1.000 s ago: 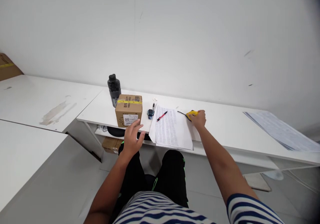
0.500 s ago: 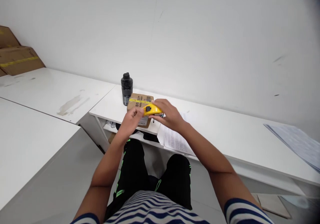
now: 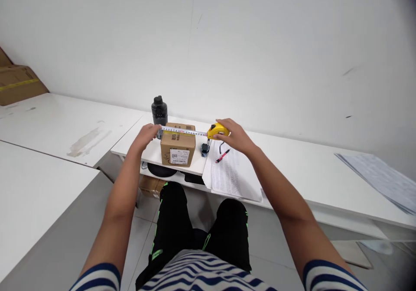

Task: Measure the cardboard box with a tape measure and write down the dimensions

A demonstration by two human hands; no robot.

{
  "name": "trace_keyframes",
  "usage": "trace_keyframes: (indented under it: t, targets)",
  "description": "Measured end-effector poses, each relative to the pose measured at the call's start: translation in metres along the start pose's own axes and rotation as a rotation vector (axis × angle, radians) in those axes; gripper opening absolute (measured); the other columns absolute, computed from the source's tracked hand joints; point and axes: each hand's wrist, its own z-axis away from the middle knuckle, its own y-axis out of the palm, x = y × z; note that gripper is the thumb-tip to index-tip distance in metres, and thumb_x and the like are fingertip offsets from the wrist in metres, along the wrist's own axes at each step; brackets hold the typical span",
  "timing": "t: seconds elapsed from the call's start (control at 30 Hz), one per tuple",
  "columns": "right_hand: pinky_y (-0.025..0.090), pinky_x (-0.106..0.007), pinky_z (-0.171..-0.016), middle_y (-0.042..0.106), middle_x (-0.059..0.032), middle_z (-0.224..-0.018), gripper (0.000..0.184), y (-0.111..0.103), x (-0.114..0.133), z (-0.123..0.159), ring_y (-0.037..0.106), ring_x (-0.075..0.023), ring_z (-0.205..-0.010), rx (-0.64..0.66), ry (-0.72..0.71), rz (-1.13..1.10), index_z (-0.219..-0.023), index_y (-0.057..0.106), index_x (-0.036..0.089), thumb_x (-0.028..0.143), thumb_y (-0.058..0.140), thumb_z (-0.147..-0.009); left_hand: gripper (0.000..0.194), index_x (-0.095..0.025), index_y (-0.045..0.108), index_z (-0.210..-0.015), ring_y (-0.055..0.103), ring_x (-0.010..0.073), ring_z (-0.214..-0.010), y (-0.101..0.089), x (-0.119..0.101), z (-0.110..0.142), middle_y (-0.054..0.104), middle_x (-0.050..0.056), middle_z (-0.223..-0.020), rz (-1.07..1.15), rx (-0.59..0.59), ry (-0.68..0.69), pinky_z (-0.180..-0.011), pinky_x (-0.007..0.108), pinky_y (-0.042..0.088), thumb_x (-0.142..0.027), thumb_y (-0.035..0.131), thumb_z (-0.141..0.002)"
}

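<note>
Tape measure (image 3: 217, 130) is gripped in the right hand (image 3: 236, 135), blade (image 3: 186, 131) pinched by the left hand (image 3: 145, 138) and stretched over the box (image 3: 178, 147), set near the front edge of the tabletop (image 3: 292, 165), a narrow gap from the papers (image 3: 225, 178).

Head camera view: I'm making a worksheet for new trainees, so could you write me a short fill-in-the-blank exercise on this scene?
1. The right hand grips the tape measure by its ____ case.
2. The left hand pinches the blade at its free ____.
3. In the picture, the bottle stands to the ____ of the watch.
4. The pen on the papers is mostly ____.

Missing words: yellow; end; left; red.
</note>
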Motion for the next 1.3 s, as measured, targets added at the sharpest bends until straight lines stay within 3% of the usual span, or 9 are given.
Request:
trace_keyframes:
  t: [0.13, 0.3, 0.43, 0.57, 0.73, 0.83, 0.97, 1.17, 1.3]
  targets:
    - [0.047, -0.049, -0.103, 0.061, -0.0116, -0.129, 0.056, 0.023, -0.002, -0.009, 0.060, -0.0290, -0.118, 0.122, 0.067, -0.036, -0.138, 0.056, 0.024, 0.037, 0.068, -0.085, 0.044, -0.019, 0.058, -0.081, 0.060, 0.0206, -0.072, 0.011, 0.007, -0.013, 0.066, 0.005, -0.079, -0.263, 0.191, -0.091, -0.062, 0.031, 0.042, -0.063, 0.061, -0.077]
    - [0.048, -0.047, -0.101, 0.059, -0.0120, -0.132, 0.054, 0.042, 0.007, -0.018, 0.058, -0.0287, -0.119, 0.139, 0.016, -0.052, -0.139, 0.053, 0.023, 0.035, 0.064, -0.088, 0.052, -0.020, 0.060, -0.095, 0.064, 0.0238, -0.081, 0.019, 0.007, -0.007, 0.070, 0.008, -0.092, -0.293, 0.242, -0.113, -0.064, 0.032, 0.045, -0.069, 0.056, -0.077]
    - [0.050, -0.047, -0.098, 0.059, -0.0127, -0.130, 0.051, 0.043, 0.005, -0.017, 0.058, -0.0286, -0.116, 0.120, 0.004, -0.029, -0.138, 0.051, 0.023, 0.034, 0.061, -0.090, 0.046, -0.020, 0.061, -0.088, 0.062, 0.0229, -0.078, 0.018, 0.008, -0.007, 0.069, 0.008, -0.089, -0.313, 0.243, -0.025, -0.063, 0.031, 0.044, -0.064, 0.052, -0.082]
    - [0.053, -0.046, -0.089, 0.061, -0.0145, -0.121, 0.042, 0.031, 0.009, -0.010, 0.058, -0.0301, -0.110, 0.045, -0.091, 0.072, -0.132, 0.053, 0.021, 0.034, 0.057, -0.092, 0.038, -0.021, 0.055, -0.065, 0.056, 0.0203, -0.067, 0.008, 0.000, -0.010, 0.062, 0.006, -0.069, -0.375, 0.225, 0.042, -0.063, 0.032, 0.041, -0.053, 0.053, -0.085]
    - [0.056, -0.045, -0.071, 0.061, -0.0148, -0.111, 0.041, 0.032, 0.063, 0.030, 0.061, -0.0305, -0.095, -0.142, -0.122, 0.134, -0.131, 0.055, 0.024, 0.039, 0.055, -0.093, 0.038, -0.021, 0.047, -0.060, 0.050, 0.0160, -0.059, -0.004, -0.044, -0.026, 0.051, 0.003, -0.060, -0.252, 0.190, 0.114, -0.066, 0.033, 0.045, -0.045, 0.050, -0.088]
    - [0.058, -0.044, -0.069, 0.057, -0.0140, -0.116, 0.041, 0.059, 0.119, 0.056, 0.062, -0.0303, -0.095, -0.278, -0.115, 0.077, -0.133, 0.054, 0.031, 0.029, 0.054, -0.092, 0.033, -0.019, 0.050, -0.063, 0.056, 0.0169, -0.064, 0.017, -0.075, -0.046, 0.054, 0.005, -0.065, -0.223, 0.435, 0.107, -0.070, 0.034, 0.049, -0.039, 0.049, -0.089]
    - [0.056, -0.053, -0.079, 0.055, -0.0125, -0.129, 0.040, 0.096, 0.167, 0.050, 0.059, -0.0332, -0.103, -0.359, -0.042, 0.101, -0.127, 0.057, 0.032, 0.017, 0.045, -0.091, 0.024, -0.017, 0.061, -0.083, 0.065, 0.0258, -0.090, 0.062, -0.083, -0.073, 0.067, 0.012, -0.094, -0.548, 0.486, 0.134, -0.082, 0.038, 0.050, -0.040, 0.055, -0.087]
    - [0.054, -0.045, -0.058, 0.058, -0.0159, -0.118, 0.022, 0.109, 0.157, 0.008, 0.056, -0.0321, -0.093, -0.200, 0.131, 0.125, -0.107, 0.062, 0.023, 0.024, 0.048, -0.091, 0.039, -0.016, 0.063, -0.106, 0.050, 0.0385, -0.127, 0.091, -0.049, -0.082, 0.062, 0.022, -0.128, -0.938, 0.309, 0.195, -0.103, 0.054, 0.038, -0.047, 0.045, -0.091]
    - [0.054, -0.046, -0.058, 0.056, -0.0172, -0.114, 0.020, 0.108, 0.155, -0.002, 0.056, -0.0336, -0.094, -0.176, 0.138, 0.087, -0.105, 0.063, 0.022, 0.028, 0.048, -0.092, 0.043, -0.018, 0.060, -0.104, 0.058, 0.0354, -0.112, 0.089, -0.033, -0.080, 0.067, 0.020, -0.115, -0.855, 0.313, 0.196, -0.092, 0.048, 0.044, -0.055, 0.040, -0.093]
